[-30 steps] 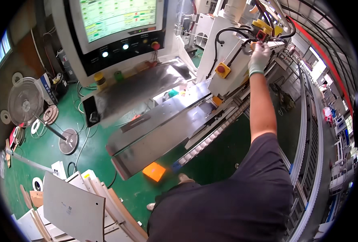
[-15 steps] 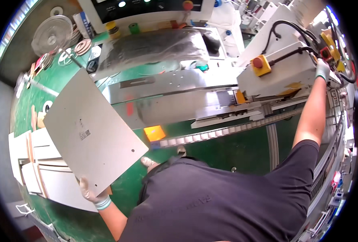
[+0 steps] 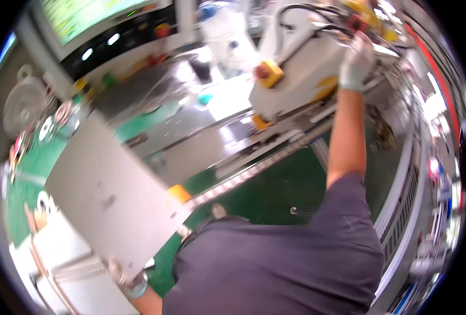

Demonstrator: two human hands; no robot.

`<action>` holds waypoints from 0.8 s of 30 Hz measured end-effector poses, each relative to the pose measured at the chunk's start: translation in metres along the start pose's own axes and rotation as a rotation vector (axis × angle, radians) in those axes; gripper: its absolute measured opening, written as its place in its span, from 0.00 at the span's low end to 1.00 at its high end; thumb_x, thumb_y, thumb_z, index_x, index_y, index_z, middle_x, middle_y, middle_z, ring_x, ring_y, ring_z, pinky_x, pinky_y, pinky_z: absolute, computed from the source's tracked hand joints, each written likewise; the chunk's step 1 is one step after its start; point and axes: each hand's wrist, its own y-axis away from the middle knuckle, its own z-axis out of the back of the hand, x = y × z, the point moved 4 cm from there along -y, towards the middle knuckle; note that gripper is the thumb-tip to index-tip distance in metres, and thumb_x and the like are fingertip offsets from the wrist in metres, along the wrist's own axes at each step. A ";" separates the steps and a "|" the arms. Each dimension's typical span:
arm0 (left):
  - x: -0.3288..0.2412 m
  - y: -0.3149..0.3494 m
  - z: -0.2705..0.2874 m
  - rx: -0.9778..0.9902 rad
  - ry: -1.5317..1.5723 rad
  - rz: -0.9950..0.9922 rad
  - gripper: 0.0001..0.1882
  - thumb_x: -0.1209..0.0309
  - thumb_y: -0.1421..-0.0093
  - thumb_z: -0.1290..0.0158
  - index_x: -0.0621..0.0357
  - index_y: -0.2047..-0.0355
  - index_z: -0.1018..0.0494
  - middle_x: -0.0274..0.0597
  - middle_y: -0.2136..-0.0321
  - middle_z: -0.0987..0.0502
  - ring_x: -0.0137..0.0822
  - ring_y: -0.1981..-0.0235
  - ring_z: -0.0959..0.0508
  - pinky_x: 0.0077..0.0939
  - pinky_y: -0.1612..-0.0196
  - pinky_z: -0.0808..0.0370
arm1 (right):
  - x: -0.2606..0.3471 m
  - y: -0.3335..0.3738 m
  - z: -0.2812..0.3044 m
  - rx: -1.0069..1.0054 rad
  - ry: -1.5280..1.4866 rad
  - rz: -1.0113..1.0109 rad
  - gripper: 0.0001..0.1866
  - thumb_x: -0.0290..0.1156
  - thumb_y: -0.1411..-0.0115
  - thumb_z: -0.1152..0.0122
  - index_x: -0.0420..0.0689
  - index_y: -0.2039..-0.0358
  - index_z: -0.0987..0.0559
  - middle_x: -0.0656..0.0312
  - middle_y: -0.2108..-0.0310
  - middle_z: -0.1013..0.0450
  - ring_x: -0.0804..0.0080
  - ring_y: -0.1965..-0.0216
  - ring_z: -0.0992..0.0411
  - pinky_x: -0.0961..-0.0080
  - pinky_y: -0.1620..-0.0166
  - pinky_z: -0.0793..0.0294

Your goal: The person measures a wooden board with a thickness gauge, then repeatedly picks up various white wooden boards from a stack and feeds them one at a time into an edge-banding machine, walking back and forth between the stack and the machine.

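1. Being gripped along its lower edge, a flat pale-grey panel [image 3: 107, 194] is held by the gloved left hand [image 3: 122, 274], the fingers closed beside the bottom corner.
2. The panel is tilted on the left of the body, partly in front of a stack of white panels [image 3: 60, 241]; small holes [image 3: 173, 215] are seen near its corners.
3. The gloved right hand [image 3: 358, 58] is stretched to a white machine housing [image 3: 301, 79], just beside a red-and-black fitting [image 3: 356, 23]; its fingers are blurred, so how far they are open, or whether anything is grasped, cannot be told.
4. Judged by its flatness, the panel should be stiff, fairly light, perhaps slippery-faced, with corners easily chipped.
5. Hold is best taken at mid-edge, since a corner grip may let it swing.
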 end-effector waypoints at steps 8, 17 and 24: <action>0.098 -0.061 -0.086 0.087 -0.326 0.153 0.35 0.80 0.39 0.48 0.58 0.33 0.49 0.46 0.41 0.34 0.41 0.41 0.30 0.37 0.36 0.35 | 0.205 0.459 -0.009 0.745 -1.010 -1.336 0.65 0.68 0.55 0.33 0.44 0.29 0.55 0.56 0.33 0.49 0.59 0.34 0.45 0.59 0.35 0.42; 0.160 -0.091 -0.069 0.416 -0.675 0.639 0.27 0.70 0.38 0.46 0.68 0.41 0.40 0.45 0.48 0.28 0.36 0.48 0.27 0.31 0.44 0.30 | 0.204 0.546 0.034 0.252 -0.964 -1.972 0.29 0.38 0.41 0.35 0.42 0.42 0.32 0.55 0.47 0.29 0.56 0.47 0.29 0.48 0.43 0.30; 0.191 -0.144 -0.029 0.481 -1.137 0.675 0.16 0.67 0.32 0.52 0.64 0.48 0.32 0.45 0.60 0.22 0.33 0.61 0.22 0.26 0.55 0.25 | 0.123 0.621 0.094 -0.071 -0.710 -1.707 0.18 0.26 0.40 0.36 0.35 0.49 0.25 0.57 0.53 0.25 0.66 0.52 0.27 0.68 0.46 0.28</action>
